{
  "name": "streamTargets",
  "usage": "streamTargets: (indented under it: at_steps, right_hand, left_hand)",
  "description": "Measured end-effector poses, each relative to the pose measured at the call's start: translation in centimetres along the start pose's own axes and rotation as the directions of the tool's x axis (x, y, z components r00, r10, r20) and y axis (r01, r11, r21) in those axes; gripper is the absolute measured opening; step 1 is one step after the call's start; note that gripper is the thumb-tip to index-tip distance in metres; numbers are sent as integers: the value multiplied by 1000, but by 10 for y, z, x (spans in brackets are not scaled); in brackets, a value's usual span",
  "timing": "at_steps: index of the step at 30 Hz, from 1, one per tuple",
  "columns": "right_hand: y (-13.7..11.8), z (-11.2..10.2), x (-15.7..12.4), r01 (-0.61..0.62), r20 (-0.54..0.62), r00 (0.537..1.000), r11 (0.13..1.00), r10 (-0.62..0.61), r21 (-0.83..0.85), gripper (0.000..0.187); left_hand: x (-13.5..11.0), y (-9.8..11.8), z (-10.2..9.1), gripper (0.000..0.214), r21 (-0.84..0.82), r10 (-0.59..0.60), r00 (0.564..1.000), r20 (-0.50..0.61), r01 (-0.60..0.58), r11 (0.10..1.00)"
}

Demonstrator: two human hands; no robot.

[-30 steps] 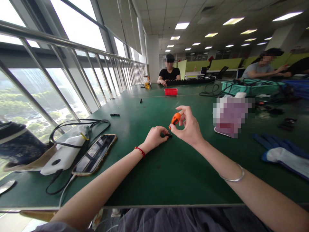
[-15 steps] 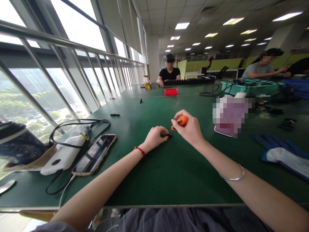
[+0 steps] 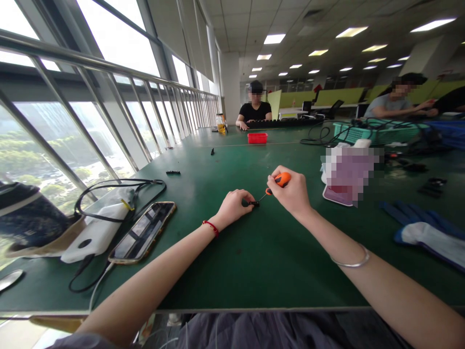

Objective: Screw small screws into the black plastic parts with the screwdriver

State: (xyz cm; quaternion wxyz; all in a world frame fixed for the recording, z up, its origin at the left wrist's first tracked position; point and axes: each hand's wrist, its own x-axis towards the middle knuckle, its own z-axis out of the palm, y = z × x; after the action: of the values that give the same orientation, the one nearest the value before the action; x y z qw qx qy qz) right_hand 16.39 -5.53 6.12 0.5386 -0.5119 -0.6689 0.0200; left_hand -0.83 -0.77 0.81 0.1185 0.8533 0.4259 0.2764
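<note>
The right hand (image 3: 290,194) is wrapping its fingers closed around the orange handle of a small screwdriver (image 3: 280,180). The thin shaft is slanting down and to the left from that grip. Its tip is meeting the small black part (image 3: 254,204), which the left hand (image 3: 232,206) is pinching shut between thumb and fingertips against the green table (image 3: 254,261). The part is sitting just right of the left pinch and just below and left of the right hand's grip.

Compared with a second ago, the handle is leaning much further to the right. Back then it was standing steeper, almost over the part, with the right fingers fanned open around it. Half a second ago they were already folding over it, and now they are clamping it fully. The left hand and the part are staying where they were. Judging by this, the tip looks seated in the part and the right hand seems to be rolling the handle to turn it.

A smartphone (image 3: 143,232) is lying well left of the pinch. Blue gloves (image 3: 421,228) are lying well right of the screwdriver grip.
</note>
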Motion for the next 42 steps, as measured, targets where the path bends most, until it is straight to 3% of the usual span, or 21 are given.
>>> streamTargets:
  at_steps: [7, 11, 14, 19, 23, 28, 31, 36, 40, 42]
  right_hand:
    - [3, 0, 2, -10, 22, 1000, 1000, 10, -1, 26]
    - [5, 0, 4, -17, 32, 999, 999, 16, 30, 14]
    - [6, -1, 5, -28, 60, 998, 999, 26, 29, 29]
    - [5, -3, 5, -50, 18, 999, 998, 51, -43, 22]
    - [5, -4, 6, -4, 51, 999, 1000, 3, 10, 17]
    - [4, -5, 7, 113, -7, 994, 992, -113, -54, 34]
    - [3, -4, 6, 30, 2, 1000, 996, -30, -84, 24]
    - [3, -6, 8, -43, 106, 994, 999, 41, 25, 14]
    - [14, -12, 18, -110, 239, 968, 985, 75, 134, 23]
    - [23, -12, 23, -161, 219, 969, 967, 117, 196, 31]
  left_hand:
    - [0, 0, 0, 12, -3, -7, 1000, 3, 7, 1000]
    - [0, 0, -1, 11, -4, -6, 1000, -5, 6, 1000]
    - [0, -2, 1, 11, -11, 11, 1000, -17, -11, 1000]
    - [0, -5, 3, 12, -113, -11, 1000, -12, 10, 994]
    - [1, -8, 3, 12, -202, -28, 999, 23, 32, 979]
    - [1, -8, 2, 12, -227, -42, 999, 29, 47, 973]
    - [2, -6, 2, 12, -218, -49, 998, 33, 55, 974]
    - [2, -6, 2, 12, -223, -65, 997, 38, 72, 972]
    - [1, -9, 3, 13, -236, -63, 997, 42, 71, 969]
    - [1, -9, 3, 12, -242, -61, 997, 41, 69, 968]
